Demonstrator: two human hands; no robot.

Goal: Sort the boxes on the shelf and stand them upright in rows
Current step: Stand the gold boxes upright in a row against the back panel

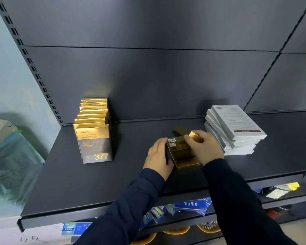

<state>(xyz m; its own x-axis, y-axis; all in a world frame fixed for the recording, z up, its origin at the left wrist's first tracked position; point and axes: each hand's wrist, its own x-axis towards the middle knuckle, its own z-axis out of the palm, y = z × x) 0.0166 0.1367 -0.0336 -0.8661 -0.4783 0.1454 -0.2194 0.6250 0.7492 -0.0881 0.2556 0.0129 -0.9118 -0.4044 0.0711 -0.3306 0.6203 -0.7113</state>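
A row of several gold-and-black boxes [95, 138] stands upright at the left of the dark shelf [78, 183], the front one marked "377". In the middle, a small stack of gold boxes [182, 152] lies flat between my hands. My left hand [157, 158] grips the stack's left side, fingers over the far edge and thumb at the near corner. My right hand [205, 147] holds the stack's right side and pinches the upturned gold edge of the top box. Part of the stack is hidden under my right hand.
A leaning pile of flat white boxes [235, 129] lies at the right, close to my right hand. The dark back panel [157, 76] rises behind. Blue packets [193, 206] and other goods fill the lower shelf. Clear plastic wrapping [12, 165] sits left of the shelf.
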